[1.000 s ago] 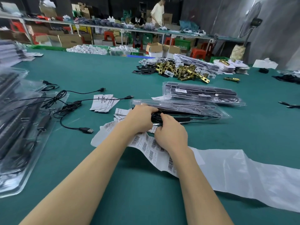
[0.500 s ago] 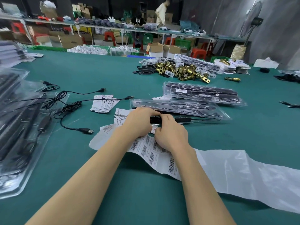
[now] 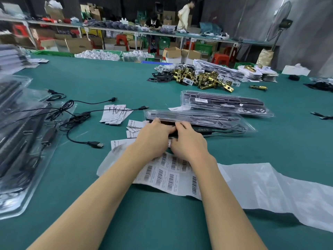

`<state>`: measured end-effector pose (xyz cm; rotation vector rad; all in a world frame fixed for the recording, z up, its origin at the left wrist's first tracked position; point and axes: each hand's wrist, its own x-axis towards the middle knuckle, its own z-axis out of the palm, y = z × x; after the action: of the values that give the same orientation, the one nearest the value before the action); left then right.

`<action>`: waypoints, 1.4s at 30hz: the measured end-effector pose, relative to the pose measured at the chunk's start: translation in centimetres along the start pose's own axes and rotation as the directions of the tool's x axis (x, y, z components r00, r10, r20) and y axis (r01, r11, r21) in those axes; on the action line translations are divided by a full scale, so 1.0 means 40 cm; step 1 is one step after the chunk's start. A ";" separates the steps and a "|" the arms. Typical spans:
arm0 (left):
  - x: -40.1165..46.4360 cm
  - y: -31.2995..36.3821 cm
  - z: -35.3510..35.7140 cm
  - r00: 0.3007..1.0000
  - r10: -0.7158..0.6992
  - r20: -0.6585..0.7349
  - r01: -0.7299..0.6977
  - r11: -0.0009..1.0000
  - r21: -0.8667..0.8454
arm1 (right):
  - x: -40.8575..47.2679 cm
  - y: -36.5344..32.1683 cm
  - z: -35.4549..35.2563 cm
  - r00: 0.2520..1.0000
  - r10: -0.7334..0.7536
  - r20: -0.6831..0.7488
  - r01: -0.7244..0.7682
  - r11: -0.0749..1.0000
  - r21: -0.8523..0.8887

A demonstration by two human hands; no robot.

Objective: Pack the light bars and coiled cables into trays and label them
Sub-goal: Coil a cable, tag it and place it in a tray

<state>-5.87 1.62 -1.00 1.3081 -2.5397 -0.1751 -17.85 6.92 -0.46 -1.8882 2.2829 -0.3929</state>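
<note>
A clear plastic tray (image 3: 207, 119) lies on the green tabletop (image 3: 126, 83) straight ahead of the person, holding long black light bars (image 3: 198, 117) under its glossy transparent shell. Its long axis runs from the left, where both hands meet it, away to the right and slightly back, so the far end points toward the right edge of the view. Along its near side sits a black cable with a small inline controller (image 3: 204, 129).

The left hand (image 3: 155, 137) rests at the tray's left end, fingers curled over the near edge and onto the dark parts there. The right hand (image 3: 188, 141) sits just beside it, touching it, fingers bent down against the same end; whether either hand pinches something beneath cannot be told, since the fingertips are hidden.

Under the wrists lies a sheet of barcode labels (image 3: 173, 174) on a long strip of white backing paper (image 3: 270, 192) that trails off to the right. Behind the tray, a second packed tray (image 3: 225, 103) lies nearly parallel, with a white label on its top. To the left are small paper slips (image 3: 115, 114) and loose black USB cables (image 3: 79, 120), and further left a stack of clear trays (image 3: 21, 141). A heap of brass lock parts (image 3: 201, 78) lies well beyond.
</note>
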 end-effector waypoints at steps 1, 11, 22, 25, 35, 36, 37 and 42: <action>-0.005 0.002 0.000 1.000 0.028 0.003 -0.028 0.999 0.025 | 0.002 -0.004 0.002 1.000 0.010 -0.005 -0.010 1.000 0.008; -0.046 0.018 0.004 0.995 0.099 -0.024 -0.094 0.981 0.167 | 0.012 -0.020 0.016 0.998 0.056 -0.034 -0.058 0.997 -0.042; -0.064 0.006 0.021 0.997 0.078 -0.017 -0.078 0.997 0.017 | 0.020 -0.018 0.007 0.997 0.065 -0.036 -0.060 0.991 0.120; -0.065 0.006 0.022 0.998 0.061 -0.026 -0.061 0.998 0.014 | 0.020 -0.020 0.006 0.998 0.061 -0.034 -0.057 0.992 0.116; -0.062 0.007 0.022 0.998 0.059 -0.024 -0.059 0.998 -0.006 | 0.014 -0.016 0.020 0.994 0.037 -0.103 -0.022 0.990 0.143; -0.062 0.008 0.023 0.998 0.062 -0.032 -0.061 0.998 0.026 | 0.011 -0.018 0.021 0.993 0.037 -0.111 -0.022 0.990 0.136; -0.061 0.007 0.023 0.996 0.075 -0.046 -0.071 0.993 0.094 | 0.008 -0.020 0.022 0.992 0.035 -0.118 -0.020 0.991 0.130; -0.068 0.017 0.022 0.989 0.116 -0.095 -0.079 0.942 0.326 | -0.007 -0.022 0.024 0.988 0.020 -0.151 -0.006 0.996 0.091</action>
<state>-5.16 4.20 -2.19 1.2536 -2.6036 0.3400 -16.71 6.95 -1.14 -1.8577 2.3260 -0.6471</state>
